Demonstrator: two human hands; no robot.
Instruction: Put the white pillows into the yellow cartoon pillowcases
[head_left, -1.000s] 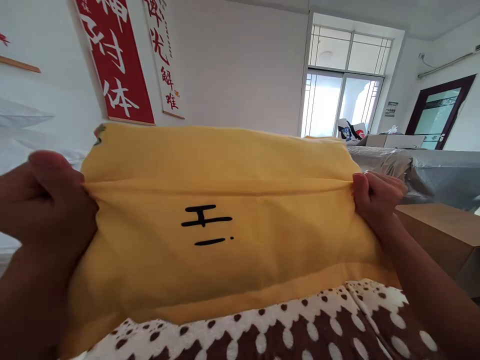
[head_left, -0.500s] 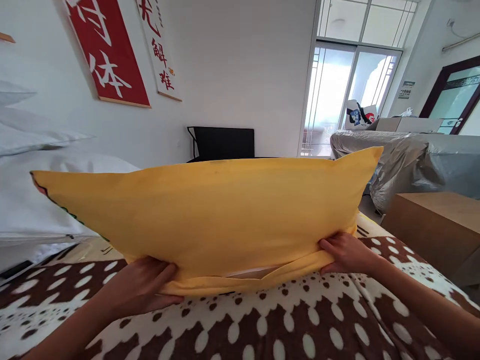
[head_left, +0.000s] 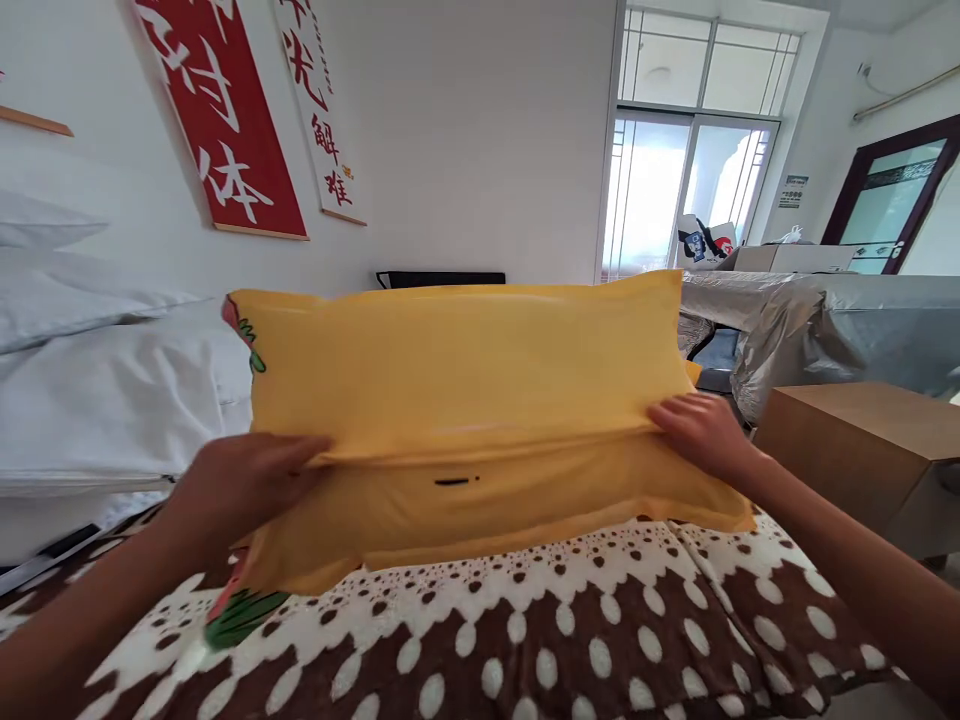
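A yellow pillow (head_left: 465,370) in its pillowcase stands propped up in front of me, with a fold running across it between my hands. Below the fold the yellow cloth hangs loose onto the blanket and carries a small black mark. Red and green print shows at its left corners. My left hand (head_left: 251,480) is closed on the left end of the fold, fingers pinched and slightly blurred. At the right end, my right hand (head_left: 697,425) grips the same fold.
Under the pillow lies a brown and white spotted blanket (head_left: 540,640). White bedding (head_left: 112,400) is heaped at the left. On the right stand a cardboard box (head_left: 862,440) and plastic-covered furniture (head_left: 885,320). A black chair back (head_left: 442,279) shows behind the pillow.
Both hands have risen with the pillow's edge. The pillow has turned, its left corner has moved right, and loose cloth with a black mark now hangs below the hands.
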